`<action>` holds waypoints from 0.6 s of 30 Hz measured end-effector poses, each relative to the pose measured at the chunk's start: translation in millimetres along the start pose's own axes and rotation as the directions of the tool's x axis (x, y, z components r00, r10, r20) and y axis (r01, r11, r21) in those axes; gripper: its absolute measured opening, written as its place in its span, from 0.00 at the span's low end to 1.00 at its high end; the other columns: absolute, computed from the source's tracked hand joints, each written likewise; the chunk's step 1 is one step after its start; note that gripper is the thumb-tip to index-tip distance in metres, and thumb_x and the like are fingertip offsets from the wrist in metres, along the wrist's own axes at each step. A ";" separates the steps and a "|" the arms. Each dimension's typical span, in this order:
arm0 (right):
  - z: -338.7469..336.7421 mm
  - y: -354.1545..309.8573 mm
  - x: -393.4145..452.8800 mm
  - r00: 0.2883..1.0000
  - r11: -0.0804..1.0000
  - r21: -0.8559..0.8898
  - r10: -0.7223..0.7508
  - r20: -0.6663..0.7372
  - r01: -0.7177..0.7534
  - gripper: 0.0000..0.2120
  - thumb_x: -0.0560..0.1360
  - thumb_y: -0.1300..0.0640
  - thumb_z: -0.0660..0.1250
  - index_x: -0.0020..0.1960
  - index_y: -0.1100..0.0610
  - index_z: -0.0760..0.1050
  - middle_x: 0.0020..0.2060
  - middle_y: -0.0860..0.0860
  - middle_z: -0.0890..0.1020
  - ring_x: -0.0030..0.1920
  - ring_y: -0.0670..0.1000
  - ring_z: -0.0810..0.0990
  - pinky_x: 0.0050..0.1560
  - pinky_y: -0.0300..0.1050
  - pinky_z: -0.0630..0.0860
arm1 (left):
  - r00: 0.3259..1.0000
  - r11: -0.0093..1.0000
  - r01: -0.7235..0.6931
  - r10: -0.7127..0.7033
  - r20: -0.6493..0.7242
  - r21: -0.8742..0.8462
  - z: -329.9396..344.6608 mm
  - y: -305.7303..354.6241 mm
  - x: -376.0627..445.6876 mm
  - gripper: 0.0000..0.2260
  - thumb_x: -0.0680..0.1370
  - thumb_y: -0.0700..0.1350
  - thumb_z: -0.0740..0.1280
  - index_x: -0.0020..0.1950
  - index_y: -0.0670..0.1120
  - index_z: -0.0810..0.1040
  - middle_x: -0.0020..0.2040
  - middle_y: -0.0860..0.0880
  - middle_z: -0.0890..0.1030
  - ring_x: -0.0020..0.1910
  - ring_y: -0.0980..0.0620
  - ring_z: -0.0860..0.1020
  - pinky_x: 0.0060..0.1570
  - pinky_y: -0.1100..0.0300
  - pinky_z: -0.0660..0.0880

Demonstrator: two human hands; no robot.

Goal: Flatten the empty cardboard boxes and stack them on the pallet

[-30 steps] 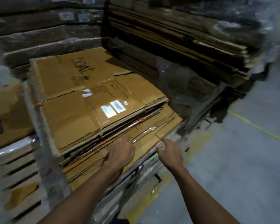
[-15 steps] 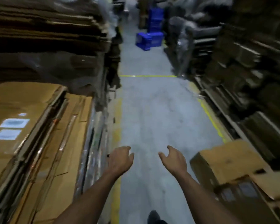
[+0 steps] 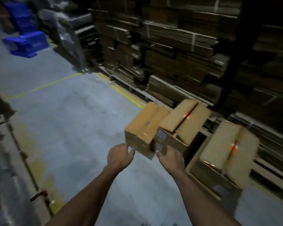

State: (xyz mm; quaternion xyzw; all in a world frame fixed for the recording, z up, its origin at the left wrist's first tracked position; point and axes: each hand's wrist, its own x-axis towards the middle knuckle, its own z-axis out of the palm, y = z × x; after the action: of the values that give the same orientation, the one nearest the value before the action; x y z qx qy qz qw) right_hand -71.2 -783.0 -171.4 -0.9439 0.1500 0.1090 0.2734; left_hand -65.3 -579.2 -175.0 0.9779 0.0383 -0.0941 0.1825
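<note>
you turned away from the flat stack. now your left hand [image 3: 120, 158] and right hand [image 3: 171, 158], both loose and empty, reach the nearest box [image 3: 144, 128] by the pallet [image 3: 271, 175].

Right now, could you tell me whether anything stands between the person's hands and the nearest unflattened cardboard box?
Nothing visible does. The left hand and right hand reach with relaxed fingers right at the near lower edge of the closest brown cardboard box, over bare grey concrete floor. A second brown box sits against its right side, not in the way.
</note>
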 end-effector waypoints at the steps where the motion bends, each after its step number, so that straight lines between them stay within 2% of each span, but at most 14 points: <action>1: -14.9 25.9 9.4 0.999 0.999 0.022 0.038 -0.018 -0.037 0.32 0.78 0.38 0.64 0.76 0.54 0.67 0.72 0.54 0.73 0.73 0.57 0.69 0.70 0.53 0.67 | 0.999 0.999 -0.034 0.034 0.010 0.011 11.0 31.0 8.2 0.20 0.82 0.58 0.57 0.67 0.48 0.76 0.62 0.45 0.81 0.61 0.44 0.78 0.57 0.53 0.74; 5: -64.6 106.9 42.2 0.988 0.988 0.066 0.142 -0.062 -0.138 0.33 0.77 0.35 0.63 0.76 0.52 0.67 0.72 0.52 0.73 0.72 0.56 0.69 0.71 0.55 0.67 | 0.989 0.991 -0.136 0.135 0.056 0.007 42.6 134.1 32.3 0.18 0.82 0.56 0.57 0.62 0.47 0.78 0.58 0.45 0.82 0.57 0.42 0.79 0.52 0.52 0.75; 8: -101.7 159.6 62.1 0.971 0.973 0.070 0.224 -0.084 -0.219 0.34 0.78 0.36 0.63 0.77 0.54 0.65 0.73 0.53 0.71 0.74 0.57 0.68 0.71 0.53 0.66 | 0.974 0.980 -0.200 0.198 0.111 0.006 65.5 203.8 52.3 0.19 0.81 0.58 0.57 0.57 0.47 0.79 0.55 0.44 0.83 0.54 0.43 0.80 0.50 0.52 0.76; 12: -142.0 219.0 93.4 0.924 0.927 0.120 0.368 -0.098 -0.356 0.34 0.78 0.37 0.62 0.77 0.54 0.64 0.73 0.53 0.71 0.73 0.57 0.67 0.71 0.51 0.66 | 0.932 0.950 -0.311 0.306 0.194 -0.003 93.0 290.0 84.5 0.19 0.82 0.57 0.58 0.64 0.47 0.78 0.59 0.43 0.82 0.58 0.42 0.79 0.55 0.52 0.75; 16: -167.2 268.0 134.3 0.870 0.871 0.212 0.475 -0.133 -0.443 0.33 0.76 0.35 0.63 0.74 0.52 0.68 0.70 0.52 0.75 0.71 0.58 0.70 0.70 0.54 0.69 | 0.888 0.923 -0.385 0.374 0.266 -0.011 126.1 361.5 129.1 0.20 0.82 0.58 0.58 0.64 0.45 0.77 0.60 0.43 0.81 0.58 0.42 0.79 0.57 0.51 0.75; 18: -177.9 289.9 156.4 0.832 0.838 0.222 0.534 -0.147 -0.499 0.33 0.77 0.37 0.64 0.76 0.54 0.66 0.72 0.53 0.72 0.72 0.58 0.68 0.71 0.54 0.67 | 0.873 0.917 -0.398 0.388 0.295 -0.030 145.6 391.7 154.1 0.19 0.83 0.58 0.58 0.63 0.45 0.76 0.58 0.43 0.81 0.57 0.43 0.79 0.55 0.51 0.76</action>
State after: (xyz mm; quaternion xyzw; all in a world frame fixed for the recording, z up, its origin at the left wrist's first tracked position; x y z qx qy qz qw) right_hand -2.9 -1149.1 -209.5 -0.8462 0.4361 0.0686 0.2985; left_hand 103.7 -990.4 -201.8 0.9429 -0.1902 -0.2003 0.1860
